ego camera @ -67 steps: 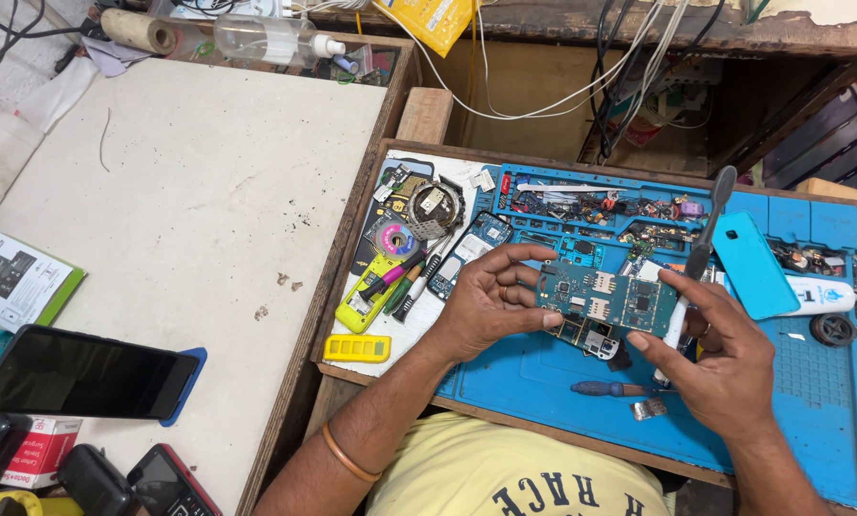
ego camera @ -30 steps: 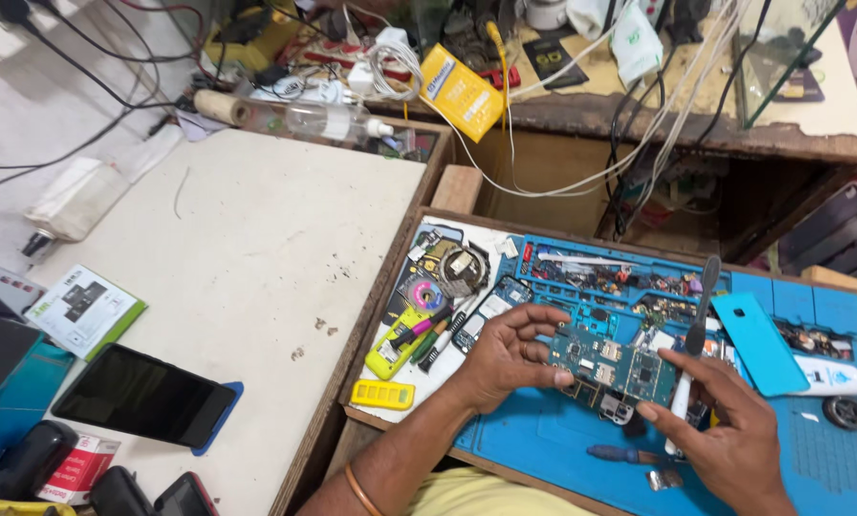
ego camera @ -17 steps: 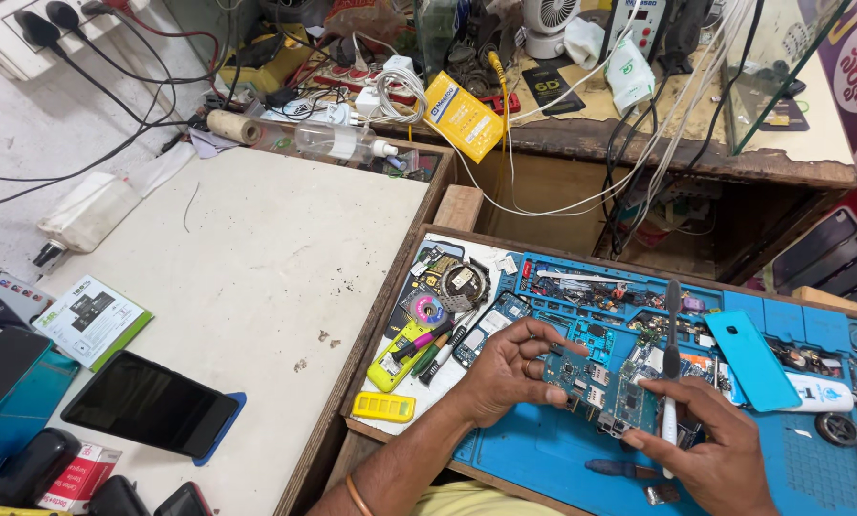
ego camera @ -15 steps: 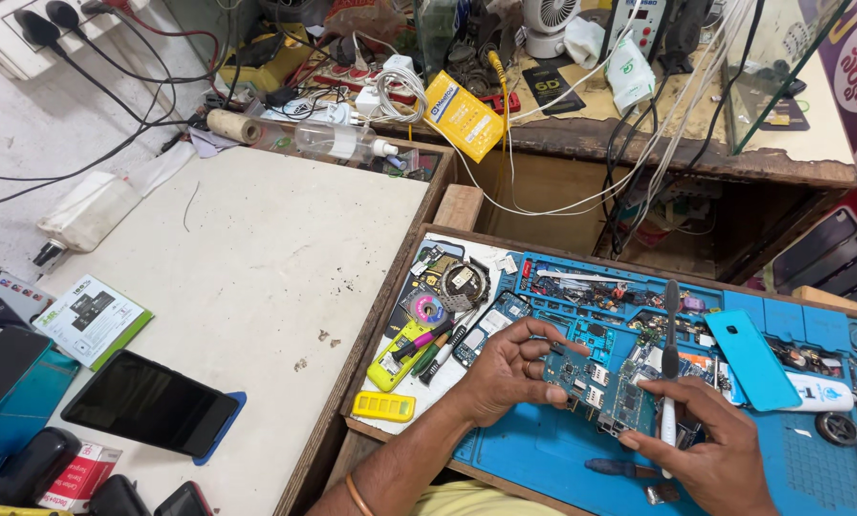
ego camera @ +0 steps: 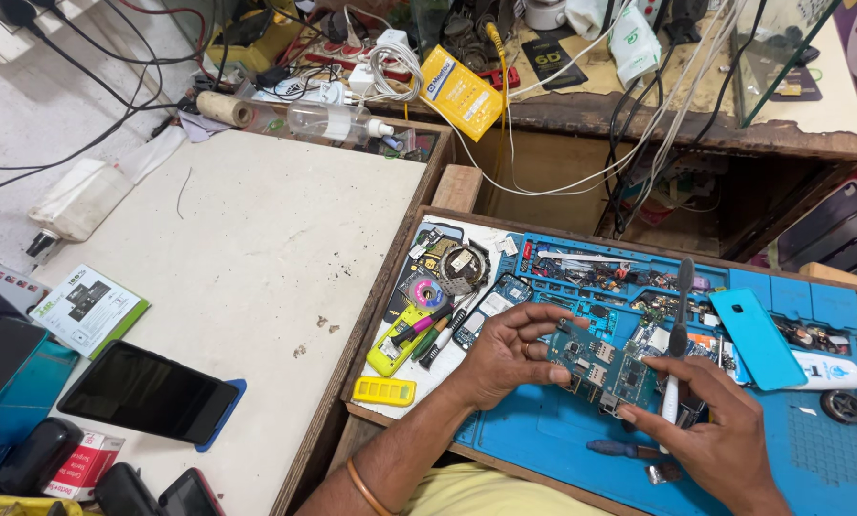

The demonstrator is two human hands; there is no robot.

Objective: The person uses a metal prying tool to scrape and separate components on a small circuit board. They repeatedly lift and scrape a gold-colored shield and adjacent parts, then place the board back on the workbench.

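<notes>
One circuit board (ego camera: 600, 368) sits over the blue work mat (ego camera: 543, 449), gripped at its nine o'clock edge by the left hand (ego camera: 509, 354), fingers curled around it. The right hand (ego camera: 710, 430), at the board's four o'clock, is closed on one brush (ego camera: 678, 334) whose head stands at twelve o'clock. On the table (ego camera: 256, 239) at nine o'clock lie two dark phones (ego camera: 146, 392), while one light-blue phone cover (ego camera: 758, 336) rests at the board's three o'clock.

Circuit board (ego camera: 600, 368) sitting between my left hand (ego camera: 509, 354) and right hand (ego camera: 710, 430), over the work mat (ego camera: 830, 459). Brush (ego camera: 677, 363) standing in my right hand, just right of the board. Phone back cover (ego camera: 758, 336) lying further right. Tool tray (ego camera: 438, 315) lying left; phone (ego camera: 146, 392) resting on the table (ego camera: 256, 248), far left.
</notes>
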